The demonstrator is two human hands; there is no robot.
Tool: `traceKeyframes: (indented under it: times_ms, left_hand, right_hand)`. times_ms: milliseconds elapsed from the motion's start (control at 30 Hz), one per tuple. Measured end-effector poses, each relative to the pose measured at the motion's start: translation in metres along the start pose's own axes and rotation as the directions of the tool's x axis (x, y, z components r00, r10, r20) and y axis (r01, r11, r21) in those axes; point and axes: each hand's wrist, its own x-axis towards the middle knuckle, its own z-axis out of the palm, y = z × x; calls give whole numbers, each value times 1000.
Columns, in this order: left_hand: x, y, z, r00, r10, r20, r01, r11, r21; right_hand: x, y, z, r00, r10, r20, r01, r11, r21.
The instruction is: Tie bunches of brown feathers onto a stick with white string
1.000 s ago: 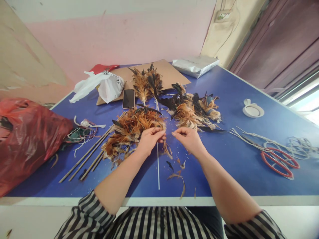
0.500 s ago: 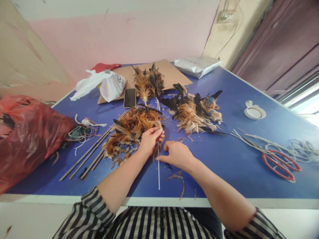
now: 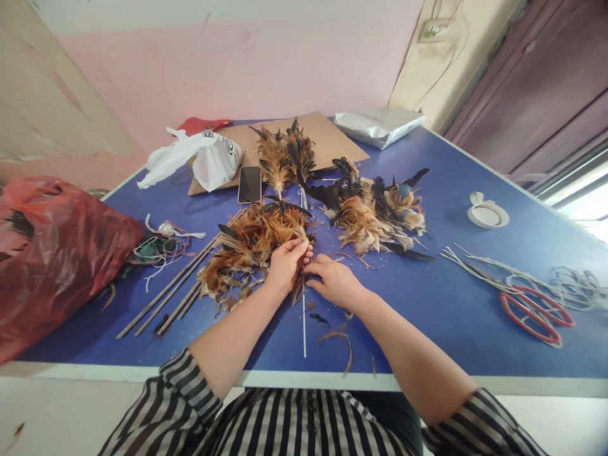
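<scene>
Feathers [image 3: 278, 223] in pinched left hand [image 3: 288, 263]; forearms [image 3: 235, 332] over table edge [image 3: 332, 380]; scissors [image 3: 532, 307] well apart.

Small craft workspace by the look of it; can't tell if home or workshop. I'm at a blue table [image 3: 418, 310] with feathers [image 3: 261, 237], sticks [image 3: 175, 291], string [image 3: 577, 285] and scissors [image 3: 536, 310] spread across it, scraps [image 3: 349, 358] lying loose near my edge. Handcraft materials, basically. Setup looks improvised: red bag [image 3: 66, 259] on my left, white bag [image 3: 216, 164], cardboard [image 3: 339, 142] and a phone [image 3: 249, 185] farther back. Room's plain: pink wall [image 3: 237, 69] with marks, socket [image 3: 434, 30] with wires up in the right corner, purple door-like panel [image 3: 532, 88] to my right. Bright light, looks like daylight, at the right edge.
</scene>
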Motion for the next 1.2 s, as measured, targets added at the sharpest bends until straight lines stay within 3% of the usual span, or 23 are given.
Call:
traceKeyframes:
  times_ms: [133,267,500,667,833,1033,1200]
  left_hand:
    - [0,2,-1,1000,-7,20,8,1000,-7]
    - [1,7,-1,999,-28,28,28,1000,-6]
    - [2,18,-4,994,-81,69,76,995,70]
    - [-2,31,-5,991,-95,93,65,957,283]
    - [-11,35,0,971,-55,231,-74,854,516]
    - [-16,21,3,925,-26,380,-224,769,598]
    - [-15,15,0,914,-82,397,-223,716,662]
  right_hand:
    - [0,1,0,1000,-22,12,22,999,29]
    - [-2,13,-13,999,-37,-27,42,982,186]
    - [-13,32,-46,979,203,12,-185,863,470]
    - [-17,37,-58,958,267,-100,-209,895,394]
    - [-18,40,-56,960,212,-184,-159,951,265]
    - [-16,37,-52,967,149,-208,-110,976,190]
    - [-15,32,-53,963,154,-221,-103,969,225]
